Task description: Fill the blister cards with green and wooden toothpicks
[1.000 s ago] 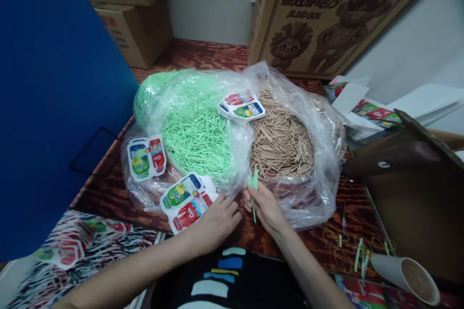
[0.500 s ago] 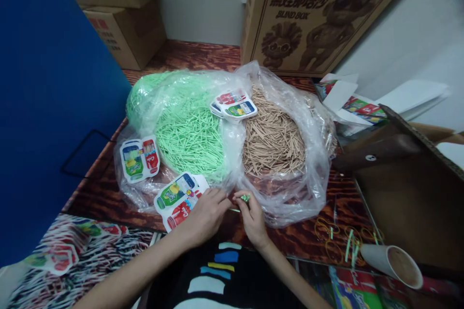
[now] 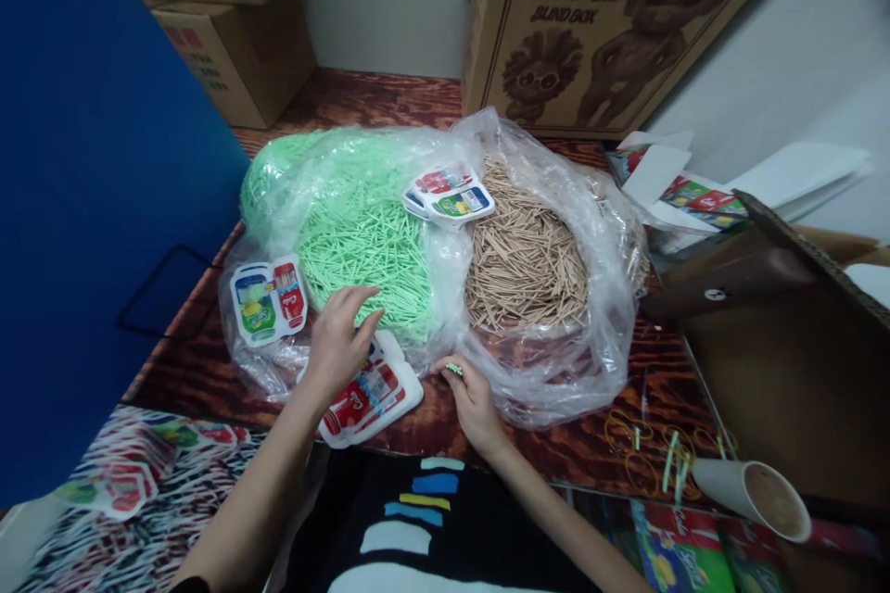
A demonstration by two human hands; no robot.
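My right hand (image 3: 476, 403) is closed round a small bundle of green sticks (image 3: 454, 370), their ends showing above the fist. My left hand (image 3: 344, 334) holds nothing; its thumb and fingers are apart at the near edge of the loose green sticks (image 3: 368, 250), which lie in a clear plastic bag. Under the left wrist is a stack of printed cards (image 3: 375, 398) with Cola and Sprite pictures. To the right, brown sticks (image 3: 525, 250) fill another clear bag (image 3: 604, 361). More printed cards (image 3: 268, 301) rest on the left bag, and others (image 3: 451, 195) between the two bags.
Cardboard boxes (image 3: 236, 56) stand at the back left, a large printed carton (image 3: 556, 37) at the back right. An open box (image 3: 779, 371) is on the right, near a paper cup (image 3: 751, 496) and yellow rubber bands (image 3: 640, 473). A blue panel (image 3: 104, 204) borders the left.
My left hand has moved away from my right hand, up and left to the green sticks, and its fingers have opened. My right hand keeps its bundle in nearly the same place.
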